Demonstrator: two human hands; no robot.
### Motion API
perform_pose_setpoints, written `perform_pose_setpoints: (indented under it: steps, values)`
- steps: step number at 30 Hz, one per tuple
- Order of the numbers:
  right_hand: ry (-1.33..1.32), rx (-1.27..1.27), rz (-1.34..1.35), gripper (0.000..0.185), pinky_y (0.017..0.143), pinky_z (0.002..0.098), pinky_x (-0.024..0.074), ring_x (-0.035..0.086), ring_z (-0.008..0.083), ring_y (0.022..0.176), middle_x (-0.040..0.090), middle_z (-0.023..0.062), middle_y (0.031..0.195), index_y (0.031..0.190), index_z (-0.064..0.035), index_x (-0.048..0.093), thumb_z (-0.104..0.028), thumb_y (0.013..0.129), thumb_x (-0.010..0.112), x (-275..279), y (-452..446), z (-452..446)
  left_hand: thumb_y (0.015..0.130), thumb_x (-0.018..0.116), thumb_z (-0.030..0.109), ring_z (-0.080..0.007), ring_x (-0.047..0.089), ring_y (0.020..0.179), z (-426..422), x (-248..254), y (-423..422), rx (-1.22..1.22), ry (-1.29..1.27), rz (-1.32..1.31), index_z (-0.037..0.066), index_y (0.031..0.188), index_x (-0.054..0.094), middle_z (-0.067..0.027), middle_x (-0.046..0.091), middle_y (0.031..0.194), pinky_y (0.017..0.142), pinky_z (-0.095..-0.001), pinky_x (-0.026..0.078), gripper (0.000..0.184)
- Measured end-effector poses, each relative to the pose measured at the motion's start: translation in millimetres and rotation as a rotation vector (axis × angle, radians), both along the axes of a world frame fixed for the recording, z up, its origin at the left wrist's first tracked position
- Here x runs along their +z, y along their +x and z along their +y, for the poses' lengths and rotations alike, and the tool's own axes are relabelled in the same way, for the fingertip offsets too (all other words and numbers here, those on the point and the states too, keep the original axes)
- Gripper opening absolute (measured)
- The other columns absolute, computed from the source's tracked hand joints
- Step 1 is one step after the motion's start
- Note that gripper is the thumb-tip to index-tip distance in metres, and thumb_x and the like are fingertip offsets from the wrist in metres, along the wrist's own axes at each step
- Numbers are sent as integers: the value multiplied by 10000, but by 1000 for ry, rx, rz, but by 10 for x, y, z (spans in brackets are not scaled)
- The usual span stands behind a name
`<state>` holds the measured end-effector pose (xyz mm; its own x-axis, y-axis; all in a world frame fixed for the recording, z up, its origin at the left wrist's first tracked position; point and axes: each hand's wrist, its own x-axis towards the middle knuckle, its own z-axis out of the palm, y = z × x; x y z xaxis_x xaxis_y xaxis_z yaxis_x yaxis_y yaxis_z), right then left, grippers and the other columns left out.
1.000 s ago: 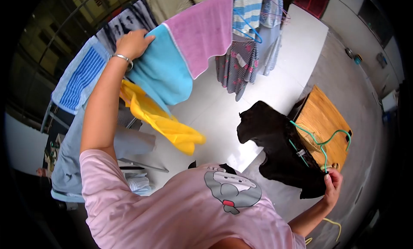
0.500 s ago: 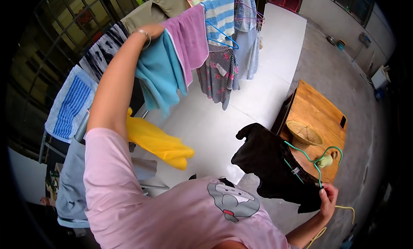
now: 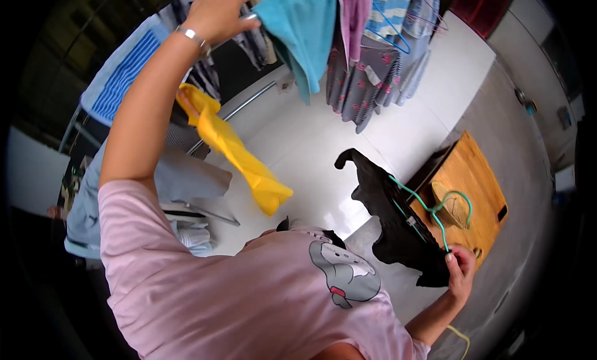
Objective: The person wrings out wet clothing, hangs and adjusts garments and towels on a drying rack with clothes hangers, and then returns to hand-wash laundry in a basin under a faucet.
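My left hand [image 3: 217, 16] is raised at the metal drying rail, thumb and fingers apart. Beside it a teal towel [image 3: 297, 33] hangs over the rail, with a purple towel [image 3: 354, 18] farther right. Whether my palm presses on the rail is hidden. Low on the right, my right hand [image 3: 459, 271] pinches one end of a green wire hanger [image 3: 438, 218]. From that hanger a black garment [image 3: 395, 220] spreads out above the floor. A yellow cloth [image 3: 239, 151] hangs below my left forearm.
A blue striped towel [image 3: 127, 70] and grey cloth [image 3: 186, 173] hang at left. Striped and floral clothes [image 3: 367, 80] hang on the far side, near a blue hanger [image 3: 392, 36]. A wooden table [image 3: 476, 192] with a woven basket [image 3: 453, 205] stands at right.
My left hand has come away from the teal towel, leaving a gap along the rail between them. The black garment stays in my right hand. The whole view has shifted.
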<state>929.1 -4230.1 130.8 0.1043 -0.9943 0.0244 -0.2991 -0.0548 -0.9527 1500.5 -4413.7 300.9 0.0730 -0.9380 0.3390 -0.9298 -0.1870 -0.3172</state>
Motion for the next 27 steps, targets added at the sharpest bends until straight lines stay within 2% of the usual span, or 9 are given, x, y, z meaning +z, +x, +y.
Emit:
perform_pose_setpoints:
  steps: [4, 8, 12, 16, 18, 20, 22, 25, 27]
  values:
    - [-180, 165, 126, 127, 642, 252, 399, 481, 114, 679, 535, 10, 733, 921, 15, 602, -90, 852, 589, 85, 539, -467, 739, 701, 323, -278, 558, 1007, 1026, -421, 118, -307, -72, 175, 101, 1127, 598, -102, 614, 1052, 848, -395, 456, 459]
    - [-190, 431, 160, 150, 606, 241, 384, 451, 78, 669, 515, -3, 691, 877, 34, 606, -114, 865, 586, 268, 1302, -1012, 723, 705, 373, -277, 539, 1051, 1659, -946, 143, -413, 293, 238, 74, 1061, 627, -91, 613, 1057, 969, -404, 374, 458]
    - [-262, 594, 187, 169, 550, 262, 369, 406, 86, 601, 469, 14, 626, 915, 35, 599, -128, 881, 569, 188, 2025, -1469, 649, 715, 470, -261, 511, 1006, 1907, -1138, 267, -446, 294, 136, 76, 897, 674, -68, 590, 918, 1016, -447, 327, 468]
    - [-407, 668, 208, 179, 579, 338, 422, 514, 247, 573, 547, 151, 648, 901, 7, 614, -163, 851, 587, 54, 2777, -1732, 590, 742, 471, -244, 504, 972, 2085, -1127, 341, -456, 251, 171, 80, 814, 688, -51, 566, 842, 1038, -416, 310, 453]
    - [-446, 669, 270, 211, 624, 382, 441, 580, 341, 668, 590, 167, 699, 899, -18, 625, -217, 853, 574, -12, 3138, -1780, 591, 741, 475, -247, 503, 969, 2202, -1075, 406, -437, 276, 173, 77, 811, 684, -50, 565, 847, 1043, -418, 306, 459]
    - [-410, 669, 338, 218, 669, 404, 452, 601, 363, 763, 612, 180, 745, 897, -44, 632, -249, 849, 573, -118, 3475, -1850, 594, 741, 477, -250, 503, 978, 2301, -1054, 450, -426, 293, 181, 75, 807, 681, -51, 567, 859, 1047, -420, 302, 460]
    - [-358, 645, 301, 219, 692, 410, 459, 603, 366, 798, 618, 187, 761, 872, -52, 638, -261, 840, 580, -215, 3789, -1910, 598, 740, 478, -253, 502, 1000, 2386, -1057, 476, -420, 294, 197, 73, 799, 677, -52, 572, 877, 1051, -422, 298, 456]
    - [-384, 598, 283, 228, 629, 345, 432, 543, 224, 611, 564, 157, 644, 832, 10, 611, -216, 845, 586, -322, 4221, -2070, 610, 736, 479, -252, 496, 1055, 2455, -1084, 481, -447, 221, 174, 80, 802, 675, -54, 583, 923, 1054, -423, 299, 447]
    - [-396, 574, 233, 225, 627, 346, 434, 547, 223, 608, 570, 147, 642, 828, 2, 621, -220, 844, 589, -312, 4461, -2150, 619, 728, 492, -262, 488, 1096, 2492, -1108, 505, -444, 213, 187, 93, 831, 665, -49, 577, 950, 1049, -441, 305, 456]
